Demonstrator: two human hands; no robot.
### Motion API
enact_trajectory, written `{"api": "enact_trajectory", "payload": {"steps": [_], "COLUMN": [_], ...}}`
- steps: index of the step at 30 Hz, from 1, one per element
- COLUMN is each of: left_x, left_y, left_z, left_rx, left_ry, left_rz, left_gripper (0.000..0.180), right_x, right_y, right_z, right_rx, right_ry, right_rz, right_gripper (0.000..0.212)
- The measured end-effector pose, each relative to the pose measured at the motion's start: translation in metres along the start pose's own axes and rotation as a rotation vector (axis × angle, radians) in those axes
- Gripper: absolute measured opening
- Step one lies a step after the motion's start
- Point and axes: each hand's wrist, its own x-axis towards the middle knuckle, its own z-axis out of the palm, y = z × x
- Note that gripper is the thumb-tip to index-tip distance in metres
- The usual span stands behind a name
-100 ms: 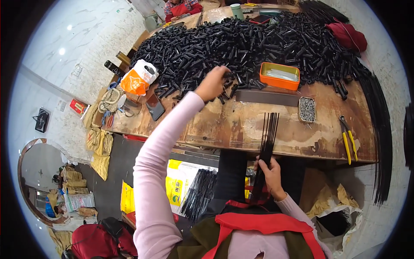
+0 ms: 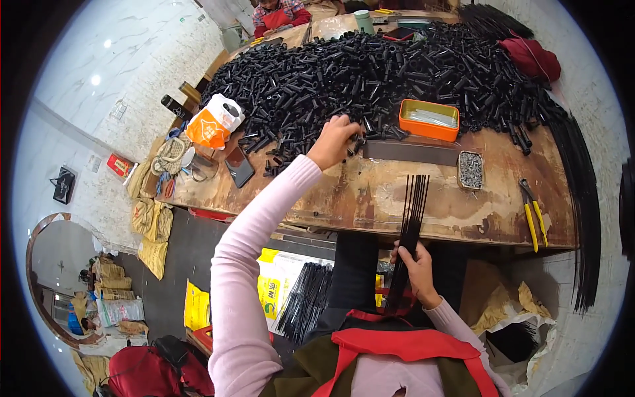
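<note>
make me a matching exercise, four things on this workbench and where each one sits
Things:
1. orange rectangular metal tin
2. yellow-handled pliers
3. orange and white plastic bag
4. bundle of thin black rods

Places:
A. at the bench's left end
B. in the right hand
C. near the bench's right front corner
D. against the heap of short black tubes

Pairs: 1-D, 2-C, 3-A, 4-B

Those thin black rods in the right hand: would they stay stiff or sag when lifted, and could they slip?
The thin black rods probably flex only a little: gripped low by the right hand, their upper ends rest on the table edge and fan out straight. Smooth and loosely bunched, single rods could slide out.
</note>
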Motion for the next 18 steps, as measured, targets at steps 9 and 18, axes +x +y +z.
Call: {"api": "enact_trajectory", "payload": {"steps": [9, 18], "left_x": [-0.001, -0.012], "left_y": [-0.014, 0.141], "left_z": [-0.006, 0.001], "left_rx": [0.092, -1.014], "left_ry": [0.113, -0.291], "left_rz": [0.094, -0.181], "left_gripper": [0.032, 0.023], "right_x": [-0.010, -0.001], "right_y": [0.002, 0.005], "right_z": [0.004, 0.008], "right_rx": [-0.030, 0.341], "right_ry": [0.027, -0.141], "right_rz": [-0.004, 0.129], "right_gripper": [0.018, 0.053]}}
